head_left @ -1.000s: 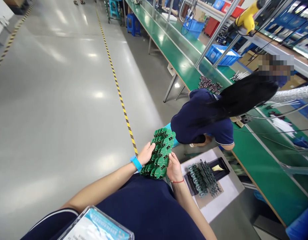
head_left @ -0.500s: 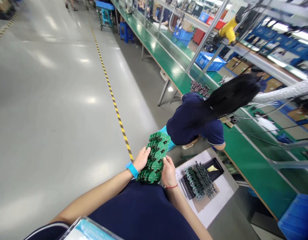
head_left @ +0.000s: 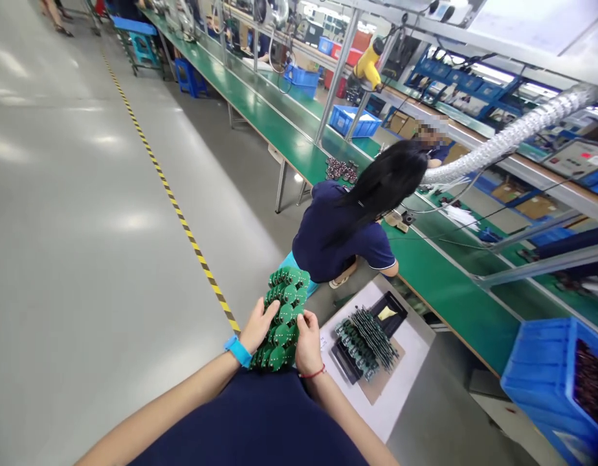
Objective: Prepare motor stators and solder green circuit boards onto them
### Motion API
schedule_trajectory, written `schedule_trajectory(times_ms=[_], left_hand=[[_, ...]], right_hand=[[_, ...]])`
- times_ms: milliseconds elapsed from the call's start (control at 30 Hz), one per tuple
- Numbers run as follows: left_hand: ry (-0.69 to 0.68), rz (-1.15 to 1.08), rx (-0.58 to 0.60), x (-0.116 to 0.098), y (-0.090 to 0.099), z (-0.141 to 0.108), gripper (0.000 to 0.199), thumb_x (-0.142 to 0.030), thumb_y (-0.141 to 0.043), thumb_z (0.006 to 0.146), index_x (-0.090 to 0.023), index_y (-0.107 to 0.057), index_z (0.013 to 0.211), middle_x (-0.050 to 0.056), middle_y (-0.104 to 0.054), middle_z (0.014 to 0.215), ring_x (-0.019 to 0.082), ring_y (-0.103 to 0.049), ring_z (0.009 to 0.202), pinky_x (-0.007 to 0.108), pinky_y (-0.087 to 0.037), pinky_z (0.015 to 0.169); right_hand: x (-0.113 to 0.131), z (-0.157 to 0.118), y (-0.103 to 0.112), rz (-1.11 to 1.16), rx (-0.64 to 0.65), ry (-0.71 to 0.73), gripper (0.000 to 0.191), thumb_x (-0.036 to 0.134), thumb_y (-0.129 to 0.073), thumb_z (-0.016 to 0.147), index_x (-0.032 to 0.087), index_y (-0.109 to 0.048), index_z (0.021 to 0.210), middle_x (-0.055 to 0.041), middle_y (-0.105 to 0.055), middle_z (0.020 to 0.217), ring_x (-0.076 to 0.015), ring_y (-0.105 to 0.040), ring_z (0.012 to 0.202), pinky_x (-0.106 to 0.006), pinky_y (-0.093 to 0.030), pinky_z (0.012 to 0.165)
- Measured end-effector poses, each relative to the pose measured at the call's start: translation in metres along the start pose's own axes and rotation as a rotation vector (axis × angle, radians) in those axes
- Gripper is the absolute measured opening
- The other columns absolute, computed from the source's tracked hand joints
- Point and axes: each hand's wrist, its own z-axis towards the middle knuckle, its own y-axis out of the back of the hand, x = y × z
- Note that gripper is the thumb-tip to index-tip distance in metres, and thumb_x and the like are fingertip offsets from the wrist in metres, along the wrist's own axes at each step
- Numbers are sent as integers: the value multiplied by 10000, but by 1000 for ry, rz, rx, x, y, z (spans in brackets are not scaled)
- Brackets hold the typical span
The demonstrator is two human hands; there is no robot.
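Close to my body I hold a stack of green circuit board panels [head_left: 285, 314], made up of rows of round boards. My left hand [head_left: 260, 323], with a blue wristband, grips its left side, thumb on top. On the right edge my right hand [head_left: 307, 340] pinches the panels between thumb and fingers; a red string circles that wrist. What the fingers do underneath is hidden. To the right, more circuit board panels [head_left: 374, 340] stand on edge in a black rack [head_left: 393, 310] on a white board-topped surface [head_left: 406, 395].
A co-worker [head_left: 345, 226] in dark blue sits just ahead at the long green workbench [head_left: 454, 304]. A blue bin [head_left: 542, 375] of dark parts stands at the right. Yellow-black floor tape [head_left: 177, 213] runs along the aisle. A silver duct [head_left: 512, 142] hangs over the bench.
My view has swung to the right, so the bench, co-worker and rack appear farther left. Both hands keep hold of the panel stack. More of the blue bin shows.
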Motion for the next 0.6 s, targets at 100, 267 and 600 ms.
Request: schedule_trajectory(times_ms=[100,267,600], left_hand=[[35,53,2,-2,-9,5,554,-361,-827,571,-167,-603,1039,76,-675,1006,289,-602,1003,437,-429,947],[173,68,26,11,-27,34,477,-323,-791,565,-154,-619,976,45,-678,887,254,-627,852,411,-480,829],[363,-209,-178,-1,-3,61,446,-274,-724,440,-134,-657,857,38,-723,711,237,-659,603,352,-560,571]], right_hand=[[-1,9,7,-38,-51,19,252,408,-593,768,207,-557,916,-11,-623,900,-172,-564,873,-335,-452,842],[-7,33,17,-140,-61,17,236,413,-562,819,194,-582,905,-8,-643,855,-157,-592,807,-294,-482,753],[-46,75,183,-824,-117,82,290,363,-557,898,161,-591,1102,-87,-574,1198,-235,-526,1124,-478,-397,983]])
